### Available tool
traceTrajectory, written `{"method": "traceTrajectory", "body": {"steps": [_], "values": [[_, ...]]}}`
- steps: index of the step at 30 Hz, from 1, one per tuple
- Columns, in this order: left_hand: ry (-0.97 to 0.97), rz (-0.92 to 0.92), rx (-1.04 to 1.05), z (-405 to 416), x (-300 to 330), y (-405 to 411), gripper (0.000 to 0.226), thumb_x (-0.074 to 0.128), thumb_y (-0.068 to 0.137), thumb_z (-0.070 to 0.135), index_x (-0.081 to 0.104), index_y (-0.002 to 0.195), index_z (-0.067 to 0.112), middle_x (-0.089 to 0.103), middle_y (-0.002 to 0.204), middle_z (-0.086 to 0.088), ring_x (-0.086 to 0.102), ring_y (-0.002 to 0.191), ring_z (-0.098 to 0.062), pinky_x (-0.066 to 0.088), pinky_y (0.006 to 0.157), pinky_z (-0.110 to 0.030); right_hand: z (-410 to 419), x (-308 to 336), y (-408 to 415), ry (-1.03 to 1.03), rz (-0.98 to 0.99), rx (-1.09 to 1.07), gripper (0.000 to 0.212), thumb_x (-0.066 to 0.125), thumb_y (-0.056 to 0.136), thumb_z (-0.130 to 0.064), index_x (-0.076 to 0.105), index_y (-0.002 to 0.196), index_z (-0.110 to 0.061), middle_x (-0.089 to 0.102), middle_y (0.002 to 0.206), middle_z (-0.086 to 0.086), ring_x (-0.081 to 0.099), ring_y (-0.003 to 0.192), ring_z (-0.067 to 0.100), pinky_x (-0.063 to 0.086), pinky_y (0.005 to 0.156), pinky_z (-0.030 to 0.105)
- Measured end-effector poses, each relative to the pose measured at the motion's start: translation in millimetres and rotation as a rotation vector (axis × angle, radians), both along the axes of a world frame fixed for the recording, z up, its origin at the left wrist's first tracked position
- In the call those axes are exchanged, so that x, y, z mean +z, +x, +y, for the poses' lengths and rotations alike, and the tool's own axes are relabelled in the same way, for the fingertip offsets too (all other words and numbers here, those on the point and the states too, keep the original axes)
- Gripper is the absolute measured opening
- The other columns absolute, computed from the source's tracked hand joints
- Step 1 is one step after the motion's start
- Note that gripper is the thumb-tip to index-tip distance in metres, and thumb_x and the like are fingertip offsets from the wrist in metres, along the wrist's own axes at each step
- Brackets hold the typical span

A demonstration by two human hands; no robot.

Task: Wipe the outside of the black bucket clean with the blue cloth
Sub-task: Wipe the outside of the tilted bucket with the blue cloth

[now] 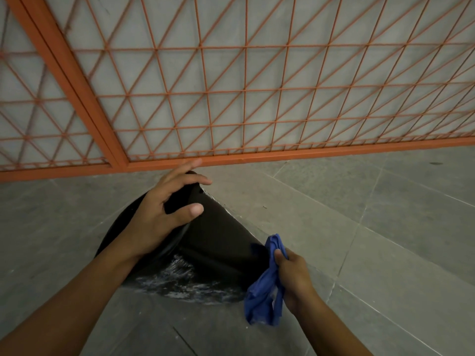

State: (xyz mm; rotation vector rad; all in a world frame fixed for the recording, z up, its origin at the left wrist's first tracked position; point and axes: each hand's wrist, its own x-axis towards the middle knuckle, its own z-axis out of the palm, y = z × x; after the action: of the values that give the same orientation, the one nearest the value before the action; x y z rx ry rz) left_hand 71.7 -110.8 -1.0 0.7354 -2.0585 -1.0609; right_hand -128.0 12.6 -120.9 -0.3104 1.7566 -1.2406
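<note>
**Bucket tipped and steadied for wiping; cloth held ready at its right side**

The orange metal grille [231,86] spans the far side of the scene, with the grey tiled floor [359,227] running from it toward the viewer. No counter is involved; the work is done on the floor.

The black bucket [218,227] lies tilted on the floor at near centre, one end pointing toward the grille. This attitude appears chosen to present its outer wall upward for wiping. The near part of the wall carries whitish streaks, judged to be wetness or residue not yet cleared.

The left hand [164,211] rests over the bucket's far end, fingers spread and lightly curved around the edge, thumb against the wall. This is judged a steadying hold to stop the bucket rolling.

The right hand [293,273] grips the blue cloth [264,283], bunched, just beside the bucket's right edge. Whether the cloth touches the wall cannot be told.
</note>
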Motion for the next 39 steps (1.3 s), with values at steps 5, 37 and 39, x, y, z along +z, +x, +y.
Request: {"method": "traceTrajectory", "body": {"steps": [5,37,39], "values": [[0.036,0.155,0.096,-3.3,0.5,-4.6,0.037,0.060,0.078,0.038,0.062,0.114,0.027,0.061,0.127,0.002,0.050,0.127,-0.013,0.034,0.112,-0.037,-6.5,3.2,0.2,-0.054,0.127,-0.050,0.027,0.041,0.096,-0.020,0.060,0.084,-0.006,0.062,0.084,0.023,0.059,0.076,0.035,0.050,0.071,0.046],[0.001,0.034,0.143,1.4,-9.7,-8.0,0.056,0.047,0.079,0.044,0.040,0.134,0.034,0.035,0.151,0.007,0.024,0.143,-0.007,0.017,0.119,-0.048,-34.7,105.3,73.1,-0.638,0.519,0.427,0.045,0.046,0.093,-0.012,0.037,0.124,-0.045,0.043,0.128,-0.024,0.033,0.124,-0.015,0.026,0.104,0.005],[0.002,0.037,0.141,0.3,-9.7,-8.3,0.055,0.047,0.080,0.043,0.040,0.134,0.034,0.037,0.150,0.007,0.025,0.143,-0.007,0.017,0.119,-0.048,-49.0,106.8,64.8,-0.643,0.510,0.424,0.042,0.045,0.094,-0.013,0.040,0.124,-0.042,0.047,0.116,-0.030,0.042,0.106,-0.025,0.031,0.092,-0.002]]}}
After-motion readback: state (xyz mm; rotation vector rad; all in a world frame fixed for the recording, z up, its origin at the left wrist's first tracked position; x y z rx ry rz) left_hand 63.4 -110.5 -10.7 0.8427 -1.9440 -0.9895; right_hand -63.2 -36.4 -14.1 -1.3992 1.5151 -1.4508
